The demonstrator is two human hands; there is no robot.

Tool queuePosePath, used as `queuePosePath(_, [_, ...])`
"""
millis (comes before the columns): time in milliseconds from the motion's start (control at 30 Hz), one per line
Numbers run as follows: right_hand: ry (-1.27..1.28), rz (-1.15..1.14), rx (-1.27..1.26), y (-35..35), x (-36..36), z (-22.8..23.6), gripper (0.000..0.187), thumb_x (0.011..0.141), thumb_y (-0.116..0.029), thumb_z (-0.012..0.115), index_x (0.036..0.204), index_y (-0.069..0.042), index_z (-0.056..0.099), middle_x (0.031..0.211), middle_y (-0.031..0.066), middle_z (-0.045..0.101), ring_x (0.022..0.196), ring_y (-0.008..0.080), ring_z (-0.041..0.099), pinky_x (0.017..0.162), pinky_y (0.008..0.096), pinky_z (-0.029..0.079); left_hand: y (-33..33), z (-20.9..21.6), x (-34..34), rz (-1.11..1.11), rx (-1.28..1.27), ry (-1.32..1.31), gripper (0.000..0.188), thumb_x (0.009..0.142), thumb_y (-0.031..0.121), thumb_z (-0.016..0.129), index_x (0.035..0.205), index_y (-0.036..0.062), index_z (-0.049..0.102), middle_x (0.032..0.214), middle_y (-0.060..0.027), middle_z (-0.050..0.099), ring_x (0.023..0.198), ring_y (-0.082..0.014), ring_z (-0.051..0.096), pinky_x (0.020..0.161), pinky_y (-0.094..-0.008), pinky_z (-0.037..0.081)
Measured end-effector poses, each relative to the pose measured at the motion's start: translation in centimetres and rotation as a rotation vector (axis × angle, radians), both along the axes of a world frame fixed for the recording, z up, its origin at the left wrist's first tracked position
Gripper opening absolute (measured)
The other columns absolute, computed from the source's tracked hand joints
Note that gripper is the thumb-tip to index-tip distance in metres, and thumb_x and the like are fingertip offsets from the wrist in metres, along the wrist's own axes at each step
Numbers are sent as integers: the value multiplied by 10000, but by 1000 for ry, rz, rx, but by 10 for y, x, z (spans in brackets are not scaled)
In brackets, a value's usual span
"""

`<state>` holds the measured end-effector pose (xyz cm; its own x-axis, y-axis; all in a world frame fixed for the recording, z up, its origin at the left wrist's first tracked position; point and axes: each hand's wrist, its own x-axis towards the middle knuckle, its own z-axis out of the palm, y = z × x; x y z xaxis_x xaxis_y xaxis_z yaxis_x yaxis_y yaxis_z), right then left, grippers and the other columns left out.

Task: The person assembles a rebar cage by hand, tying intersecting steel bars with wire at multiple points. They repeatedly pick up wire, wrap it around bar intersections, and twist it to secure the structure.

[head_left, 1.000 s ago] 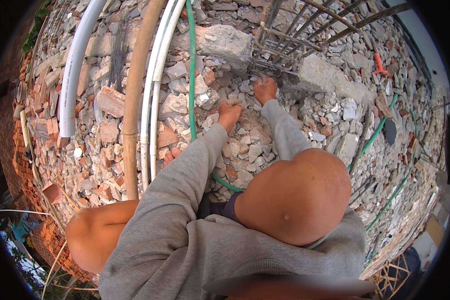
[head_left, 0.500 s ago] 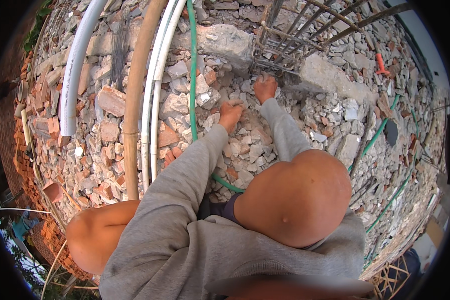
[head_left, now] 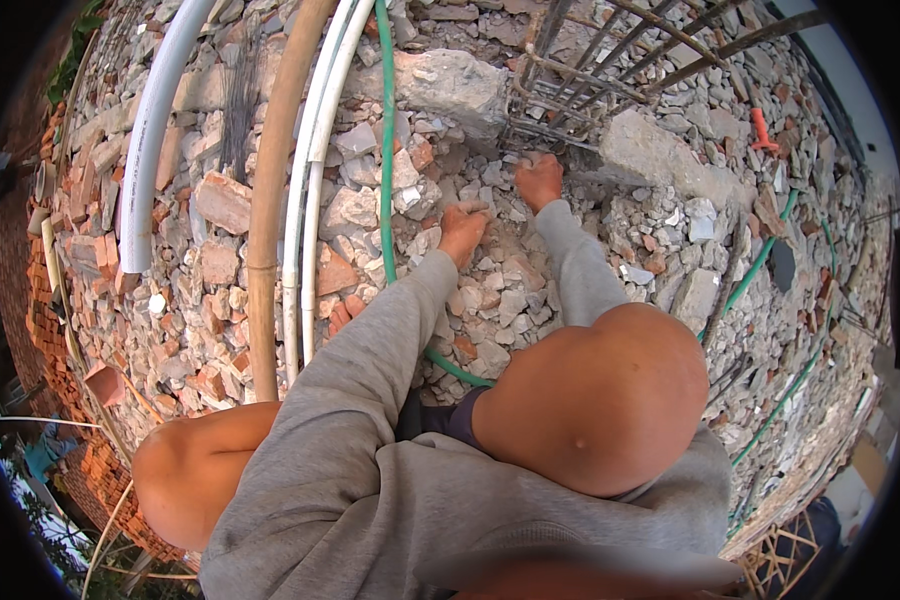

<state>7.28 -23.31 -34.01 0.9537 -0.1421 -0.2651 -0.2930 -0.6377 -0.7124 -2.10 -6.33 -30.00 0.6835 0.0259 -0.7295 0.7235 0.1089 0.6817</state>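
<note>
Both my hands are low over a hollow of broken concrete and brick rubble (head_left: 510, 305). My left hand (head_left: 464, 233) is closed with its fingers curled, close to the stones; whatever it may grip is hidden. Farther off and to the right, my right hand (head_left: 539, 182) is closed too, just below the foot of a rusty rebar cage (head_left: 560, 98). Its fingers bend toward small rubble at the cage's base, and I cannot make out anything between them. A concrete block (head_left: 460, 85) lies beyond my hands, and another concrete piece (head_left: 660, 155) is right of the cage.
Left of my hands run a green hose (head_left: 386, 130), thin white pipes (head_left: 310, 190), a bamboo pole (head_left: 268, 200) and a thick white pipe (head_left: 148, 150). An orange-handled tool (head_left: 762, 130) lies at the far right. My bent knee (head_left: 610, 390) is close to my right forearm.
My right hand has shifted slightly right and toward me, away from the foot of the cage. The left hand has hardly moved, and my right knee has edged a little right.
</note>
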Motion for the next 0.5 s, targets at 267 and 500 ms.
queuePosePath(267, [-156, 130, -169, -19, 17, 13, 244, 853, -183, 657, 1001, -31, 778, 1008, 280, 732, 995, 488, 678, 929, 546, 538, 0, -4, 1, 21, -19, 26, 357, 967, 87, 663, 1289, -65, 657, 1060, -147, 729, 880, -240, 721, 696, -337, 628])
queuePosePath(500, [-85, 296, -404, -49, 24, 29, 356, 837, -165, 645, 1154, -91, 788, 994, 237, 753, 972, 444, 713, 908, 538, 553, 12, 7, 24, 107, -19, 38, 319, 949, 80, 665, 1253, -11, 692, 981, -98, 732, 803, -188, 693, 662, -318, 603])
